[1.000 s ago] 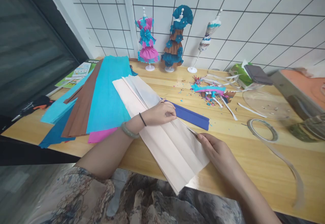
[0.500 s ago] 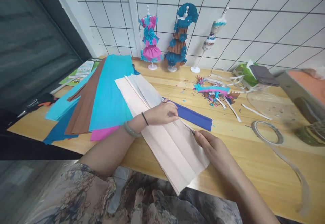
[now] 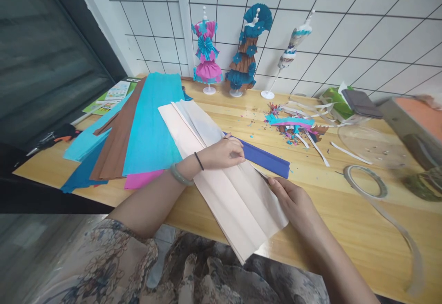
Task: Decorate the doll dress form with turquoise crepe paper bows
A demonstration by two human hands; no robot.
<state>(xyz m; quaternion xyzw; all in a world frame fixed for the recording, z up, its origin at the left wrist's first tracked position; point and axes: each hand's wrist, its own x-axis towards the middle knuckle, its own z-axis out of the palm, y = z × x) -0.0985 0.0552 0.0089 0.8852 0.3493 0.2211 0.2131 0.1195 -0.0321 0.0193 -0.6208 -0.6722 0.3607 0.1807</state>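
A long folded sheet of cream crepe paper [image 3: 228, 193] lies slantwise on the wooden table [image 3: 331, 212], its near end over the table's front edge. My left hand [image 3: 223, 153] rests on the sheet's middle, fingers curled and pressed on its right edge. My right hand [image 3: 293, 200] lies at the sheet's right edge lower down, fingers closed on that edge. A dark blue paper strip [image 3: 265, 159] lies just beyond both hands, partly under the cream sheet.
Turquoise [image 3: 152, 124], brown [image 3: 119, 134], blue and pink sheets lie overlapped at the left. Three small mannequins in paper dresses [image 3: 207, 51] stand at the tiled wall. Paper scraps [image 3: 293, 127], a tape roll [image 3: 366, 182] with a loose tail, a clear lid and boxes are at the right.
Both hands have stayed on the cream sheet; the right hand slid slightly along its right edge. The view shifted a little.
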